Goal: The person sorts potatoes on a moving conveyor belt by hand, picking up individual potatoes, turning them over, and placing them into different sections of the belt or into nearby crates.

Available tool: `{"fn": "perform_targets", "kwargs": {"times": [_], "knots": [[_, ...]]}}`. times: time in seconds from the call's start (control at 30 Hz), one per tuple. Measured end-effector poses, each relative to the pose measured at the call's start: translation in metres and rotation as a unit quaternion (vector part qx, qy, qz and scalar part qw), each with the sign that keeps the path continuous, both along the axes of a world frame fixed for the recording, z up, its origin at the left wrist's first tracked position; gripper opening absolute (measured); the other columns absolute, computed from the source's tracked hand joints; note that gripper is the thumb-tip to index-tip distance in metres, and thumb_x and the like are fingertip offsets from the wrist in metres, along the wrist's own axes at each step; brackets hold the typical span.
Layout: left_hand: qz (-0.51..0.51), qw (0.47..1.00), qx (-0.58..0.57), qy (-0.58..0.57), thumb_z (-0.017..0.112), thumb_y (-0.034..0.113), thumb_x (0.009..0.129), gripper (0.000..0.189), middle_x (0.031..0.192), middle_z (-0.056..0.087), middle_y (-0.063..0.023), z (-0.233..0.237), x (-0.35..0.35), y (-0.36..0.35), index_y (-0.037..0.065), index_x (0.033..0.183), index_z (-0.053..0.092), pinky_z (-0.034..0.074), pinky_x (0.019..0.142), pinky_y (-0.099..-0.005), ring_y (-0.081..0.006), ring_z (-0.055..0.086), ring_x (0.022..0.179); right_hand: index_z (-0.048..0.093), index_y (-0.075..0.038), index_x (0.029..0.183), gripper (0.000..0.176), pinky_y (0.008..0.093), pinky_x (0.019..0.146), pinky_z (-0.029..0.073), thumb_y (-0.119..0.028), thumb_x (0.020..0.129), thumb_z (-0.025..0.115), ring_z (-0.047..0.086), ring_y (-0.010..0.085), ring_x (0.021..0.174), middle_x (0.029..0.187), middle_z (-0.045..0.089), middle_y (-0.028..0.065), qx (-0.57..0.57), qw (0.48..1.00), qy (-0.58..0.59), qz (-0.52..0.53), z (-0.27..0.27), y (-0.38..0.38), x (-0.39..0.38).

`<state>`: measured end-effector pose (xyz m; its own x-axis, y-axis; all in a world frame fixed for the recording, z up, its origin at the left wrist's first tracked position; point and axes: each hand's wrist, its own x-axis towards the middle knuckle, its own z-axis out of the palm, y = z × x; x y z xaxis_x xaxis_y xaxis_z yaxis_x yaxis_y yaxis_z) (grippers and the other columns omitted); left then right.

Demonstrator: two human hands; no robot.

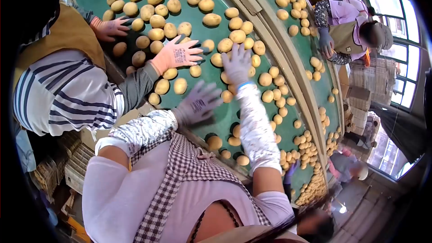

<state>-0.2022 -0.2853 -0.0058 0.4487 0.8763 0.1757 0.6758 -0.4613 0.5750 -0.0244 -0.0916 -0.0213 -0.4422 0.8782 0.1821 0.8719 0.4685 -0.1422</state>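
Both my hands wear pale grey-lavender gloves and reach over a green conveyor belt [202, 130] strewn with potatoes. My left hand [198, 102], smeared a little by motion, is low over a bare stretch of belt with its fingers spread and nothing seen in it. Farther out, my right hand [237, 66] stretches its fingers apart among several potatoes. One potato [225, 45] lies just beyond its fingertips and another potato [227, 96] lies between my two hands. Whether the right palm touches a potato underneath is hidden.
At left, a co-worker's orange-gloved hand [177, 56] and pink-gloved hand [110, 28] reach over the belt. A raised divider [288, 45] separates a second potato lane, where another person [355, 33] stands opposite. Many potatoes [312, 184] crowd the lower right.
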Motion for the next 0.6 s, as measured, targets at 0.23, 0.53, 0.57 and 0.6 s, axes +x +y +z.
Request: {"fn": "perform_targets", "kwargs": {"times": [0.23, 0.53, 0.57, 0.6], "knots": [[0.147, 0.959, -0.060, 0.235, 0.070, 0.034, 0.092, 0.049, 0.158, 0.046, -0.0115, -0.002, -0.085, 0.020, 0.015, 0.136, 0.062, 0.030, 0.119, -0.0595, -0.0369, 0.039, 0.149, 0.069, -0.007, 0.117, 0.022, 0.0448, 0.097, 0.051, -0.018, 0.098, 0.065, 0.063, 0.0335, 0.114, 0.122, 0.066, 0.0125, -0.330, 0.905, 0.235, 0.130, 0.106, -0.075, -0.028], [0.144, 0.985, -0.046, 0.088, 0.068, 0.031, 0.092, 0.048, 0.144, 0.054, -0.0148, 0.038, -0.080, 0.007, 0.008, 0.133, 0.061, 0.034, 0.118, -0.0574, -0.0380, 0.042, 0.145, 0.050, -0.008, 0.145, 0.086, 0.0506, 0.110, 0.047, -0.051, 0.078, 0.082, 0.057, 0.0453, 0.127, 0.141, 0.055, 0.0271, -0.201, 0.957, 0.022, -0.210, 0.027, 0.070, 0.054], [0.110, 0.992, -0.002, 0.058, 0.069, 0.033, 0.091, 0.044, 0.143, 0.056, -0.0128, 0.022, -0.067, -0.012, 0.010, 0.129, 0.063, 0.032, 0.119, -0.0593, -0.0360, 0.043, 0.146, 0.049, -0.007, 0.145, 0.086, 0.0500, 0.110, 0.046, -0.052, 0.079, 0.082, 0.058, 0.0450, 0.126, 0.140, 0.056, 0.0260, -0.214, 0.952, 0.022, -0.215, 0.031, 0.065, 0.058], [0.076, 0.996, 0.043, 0.027, 0.069, 0.034, 0.090, 0.041, 0.142, 0.057, -0.0107, -0.002, -0.054, -0.027, 0.012, 0.125, 0.066, 0.030, 0.120, -0.0611, -0.0340, 0.043, 0.147, 0.049, -0.007, 0.146, 0.086, 0.0494, 0.111, 0.046, -0.052, 0.080, 0.081, 0.060, 0.0447, 0.124, 0.139, 0.056, 0.0250, -0.228, 0.948, 0.023, -0.221, 0.033, 0.064, 0.062]]}}
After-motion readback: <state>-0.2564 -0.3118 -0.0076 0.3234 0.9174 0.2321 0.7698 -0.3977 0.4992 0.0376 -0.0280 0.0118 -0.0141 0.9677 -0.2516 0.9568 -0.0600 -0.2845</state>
